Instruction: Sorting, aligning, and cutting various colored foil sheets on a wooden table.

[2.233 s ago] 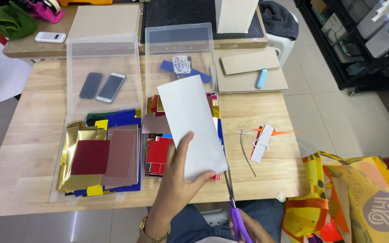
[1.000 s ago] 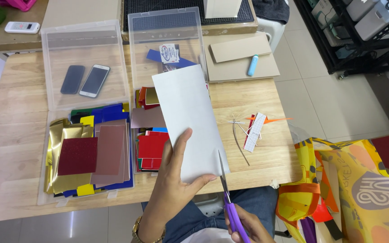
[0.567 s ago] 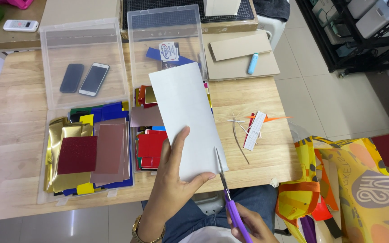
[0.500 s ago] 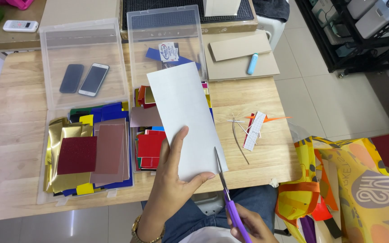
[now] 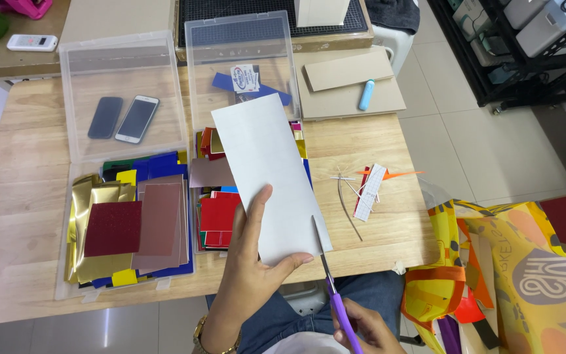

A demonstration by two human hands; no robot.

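Now the white card sheet (image 5: pixel 266 174) is held up over the near middle of the wooden table (image 5: pixel 14 216), tilted so its far end leans left. The left hand (image 5: pixel 253 275) grips its near edge, thumb pressed on the top face and the other fingers curled underneath. Purple-handled scissors (image 5: pixel 332 288) meet the sheet's near right edge, the blades set against the card; whether they are parted I cannot tell. The right hand (image 5: pixel 361 328) closes round the purple handles at the bottom of the view, fingers wrapped on them.

Compared with half a second ago, little differs: the sheet sits at almost the same angle and the blade tip has crept only slightly farther up the right edge. Over the last two seconds the sheet has swung a little more upright.

Beneath the sheet lies a clear tray (image 5: pixel 198 196) of red and mixed coloured card. Left of it, another clear tray (image 5: pixel 63 262) holds gold, dark red and brown sheets. On its open lid, farther back, rest two phones (image 5: pixel 124 118). Right of the sheet, thin paper offcuts (image 5: pixel 365 190) lie on the table. A yellow patterned bag (image 5: pixel 525 275) stands on the floor at the right.
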